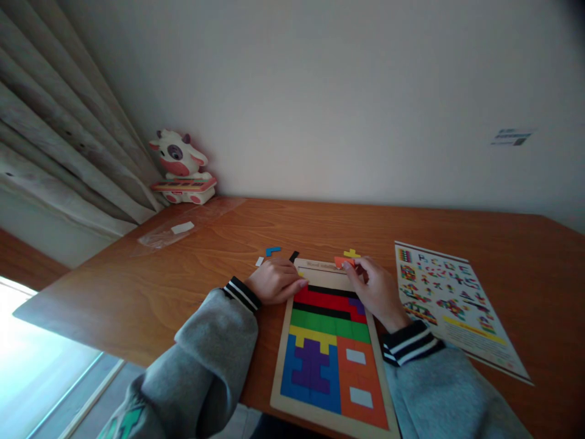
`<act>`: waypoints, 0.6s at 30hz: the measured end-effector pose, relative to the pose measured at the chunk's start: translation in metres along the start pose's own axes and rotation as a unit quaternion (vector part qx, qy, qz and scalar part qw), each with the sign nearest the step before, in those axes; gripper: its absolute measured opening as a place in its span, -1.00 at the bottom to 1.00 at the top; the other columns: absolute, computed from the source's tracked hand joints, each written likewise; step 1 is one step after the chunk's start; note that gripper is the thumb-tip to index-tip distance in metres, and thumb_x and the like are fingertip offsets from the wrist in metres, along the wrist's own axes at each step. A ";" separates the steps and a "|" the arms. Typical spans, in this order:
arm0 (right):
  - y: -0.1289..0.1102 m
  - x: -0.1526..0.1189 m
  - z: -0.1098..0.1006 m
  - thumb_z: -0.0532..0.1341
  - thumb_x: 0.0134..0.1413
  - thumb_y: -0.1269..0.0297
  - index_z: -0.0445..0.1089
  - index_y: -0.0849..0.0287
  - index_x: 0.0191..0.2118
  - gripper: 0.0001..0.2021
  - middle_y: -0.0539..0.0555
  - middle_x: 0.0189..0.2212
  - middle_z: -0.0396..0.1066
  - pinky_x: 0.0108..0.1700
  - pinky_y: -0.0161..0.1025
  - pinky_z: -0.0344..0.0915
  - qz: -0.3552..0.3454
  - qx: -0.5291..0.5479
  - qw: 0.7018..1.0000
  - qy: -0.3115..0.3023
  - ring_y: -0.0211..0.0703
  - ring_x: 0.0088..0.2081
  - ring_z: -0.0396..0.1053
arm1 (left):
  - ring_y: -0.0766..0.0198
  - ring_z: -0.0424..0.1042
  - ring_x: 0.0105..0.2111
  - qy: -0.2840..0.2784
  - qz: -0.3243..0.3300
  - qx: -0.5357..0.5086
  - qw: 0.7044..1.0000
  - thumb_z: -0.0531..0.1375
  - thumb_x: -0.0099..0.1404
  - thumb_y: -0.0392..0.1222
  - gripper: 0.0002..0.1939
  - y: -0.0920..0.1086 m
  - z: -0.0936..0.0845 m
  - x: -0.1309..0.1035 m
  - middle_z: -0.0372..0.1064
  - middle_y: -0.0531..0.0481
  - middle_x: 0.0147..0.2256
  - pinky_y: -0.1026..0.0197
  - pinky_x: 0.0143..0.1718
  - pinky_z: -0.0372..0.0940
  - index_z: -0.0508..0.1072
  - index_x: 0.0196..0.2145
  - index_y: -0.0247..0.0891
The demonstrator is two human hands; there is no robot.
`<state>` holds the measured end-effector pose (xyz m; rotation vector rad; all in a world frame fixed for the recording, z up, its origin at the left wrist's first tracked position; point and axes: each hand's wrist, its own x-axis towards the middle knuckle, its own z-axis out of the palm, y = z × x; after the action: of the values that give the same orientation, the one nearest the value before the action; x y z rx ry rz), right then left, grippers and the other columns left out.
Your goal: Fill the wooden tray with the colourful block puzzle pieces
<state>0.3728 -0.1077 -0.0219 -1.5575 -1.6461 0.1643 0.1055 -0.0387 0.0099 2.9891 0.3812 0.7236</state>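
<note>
Print showed in several places, but no word could be read

A sticker (512,137) on the wall carried bluish lines of print and, toward its right end, a small dark square; its lettering was too blurred to make out. The illustrated sheet (450,289) bore a yellow band (475,330) with tiny marks on it, likewise illegible. Along the top strip of the wooden board (277,390) ran a faint line of print (322,265), too small to decipher.
</note>
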 end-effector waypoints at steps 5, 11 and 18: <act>0.000 0.001 0.000 0.07 0.31 0.04 0.44 0.15 -0.26 -0.68 0.12 -0.33 0.49 -0.22 -0.17 0.32 0.003 0.035 0.999 0.010 -0.08 -0.30 0.43 | 0.19 0.50 -0.25 0.015 -0.041 0.022 0.999 0.01 0.47 -0.17 -0.67 -0.002 0.002 -0.001 0.54 -0.11 -0.33 0.15 -0.14 0.37 0.55 -0.25 -0.28; 0.002 0.002 -0.002 0.09 0.30 0.05 0.50 0.15 -0.08 -0.66 0.15 -0.23 0.52 -0.21 -0.15 0.36 -0.003 0.054 0.998 0.040 -0.07 -0.26 0.45 | 0.15 0.44 -0.08 0.034 -0.205 0.108 0.972 0.03 0.45 -0.19 -0.71 -0.016 0.008 -0.007 0.48 -0.13 -0.05 0.06 0.04 0.34 0.45 0.03 -0.22; 0.000 0.002 -0.003 0.11 0.29 0.04 0.52 0.11 -0.06 -0.66 0.15 -0.22 0.55 -0.22 -0.12 0.40 -0.002 0.053 0.997 0.058 -0.06 -0.26 0.47 | 0.13 0.46 -0.07 -0.048 -0.304 0.149 0.940 0.07 0.44 -0.13 -0.76 -0.037 0.011 -0.023 0.51 -0.09 -0.10 0.08 0.03 0.33 0.46 -0.04 -0.19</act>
<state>0.3749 -0.1076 -0.0191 -1.4571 -1.5250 0.1545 0.0822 -0.0087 -0.0143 2.8605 1.4319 0.4804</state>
